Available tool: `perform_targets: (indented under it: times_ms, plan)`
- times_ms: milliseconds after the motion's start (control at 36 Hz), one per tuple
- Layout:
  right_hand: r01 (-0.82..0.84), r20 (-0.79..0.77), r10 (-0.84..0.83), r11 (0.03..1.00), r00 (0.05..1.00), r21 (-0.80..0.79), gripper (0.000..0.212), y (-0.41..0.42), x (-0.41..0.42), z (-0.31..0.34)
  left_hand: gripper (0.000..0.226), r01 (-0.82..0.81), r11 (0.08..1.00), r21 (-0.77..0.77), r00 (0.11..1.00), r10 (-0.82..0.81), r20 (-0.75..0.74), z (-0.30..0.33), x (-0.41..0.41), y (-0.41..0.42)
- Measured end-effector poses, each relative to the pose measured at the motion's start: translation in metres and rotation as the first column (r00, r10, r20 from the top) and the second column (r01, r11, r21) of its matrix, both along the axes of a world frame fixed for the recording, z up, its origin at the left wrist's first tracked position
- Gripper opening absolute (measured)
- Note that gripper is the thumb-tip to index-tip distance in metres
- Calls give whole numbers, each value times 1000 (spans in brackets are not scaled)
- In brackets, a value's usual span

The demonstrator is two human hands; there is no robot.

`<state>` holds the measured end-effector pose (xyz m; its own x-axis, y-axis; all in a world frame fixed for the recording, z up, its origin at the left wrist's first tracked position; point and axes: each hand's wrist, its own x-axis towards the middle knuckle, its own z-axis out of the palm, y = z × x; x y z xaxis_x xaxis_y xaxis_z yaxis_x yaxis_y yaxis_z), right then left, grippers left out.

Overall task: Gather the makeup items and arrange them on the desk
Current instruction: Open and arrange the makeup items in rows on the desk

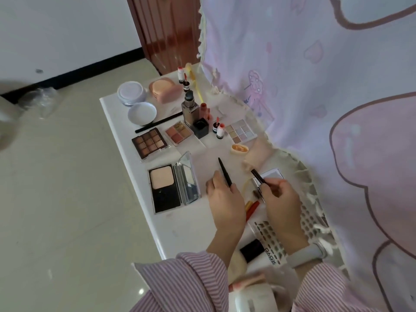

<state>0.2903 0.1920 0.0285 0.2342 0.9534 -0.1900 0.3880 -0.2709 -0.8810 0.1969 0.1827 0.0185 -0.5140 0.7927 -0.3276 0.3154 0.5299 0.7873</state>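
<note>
Both hands are busy over the desk: left hand pinches a thin black pencil, right hand grips a dark stick. Palettes lie spread beyond them. Careful, I'd say: that open compact sits just beside the left hand, and a loose swing could knock it.

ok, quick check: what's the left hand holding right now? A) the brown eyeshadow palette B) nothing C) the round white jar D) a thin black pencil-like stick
D: the left hand grips a thin black stick pointing up and away over the desk, while the brown palette and white jar lie untouched farther off.
</note>
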Motion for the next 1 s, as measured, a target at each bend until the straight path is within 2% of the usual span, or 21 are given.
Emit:
perform_targets:
  times_ms: [83,139,222,306,417,500,583,667,778,944,1000]
  plan:
    - [3,25,-3,1000,1000,22,5,2,-4,-5,53,149,988,39,974,-140,-178,-4,-1,-8]
    - [-26,75,22,998,997,51,5,4,-6,-7,51,277,960,33,908,-250,-337,-10,-3,-14]
    - [-128,245,95,984,965,124,8,7,-8,-9,49,391,920,-26,795,-352,-494,-20,-7,-19]
    - [-229,447,125,955,886,187,10,11,-10,-15,47,433,900,-46,714,-374,-592,-26,-11,-22]
    - [-362,636,130,898,761,250,15,18,-18,-22,43,432,901,-41,683,-357,-637,-30,-14,-26]
    - [-444,766,110,862,633,243,21,22,-25,-24,37,442,896,-26,674,-351,-650,-34,-18,-31]
    - [-477,832,113,857,543,195,24,24,-31,-24,31,462,887,-6,659,-348,-667,-37,-21,-36]
    - [-500,853,126,849,507,171,21,26,-32,-24,31,477,879,14,670,-353,-652,-38,-22,-39]
    - [-541,850,130,817,511,200,13,22,-25,-26,35,492,866,87,708,-340,-619,-39,-27,-46]
    - [-538,721,186,791,667,293,9,5,-5,-27,18,499,854,146,724,-318,-612,-40,-32,-54]
    - [-592,719,255,762,646,262,15,-2,2,-27,13,483,865,137,731,-312,-607,-37,-33,-56]
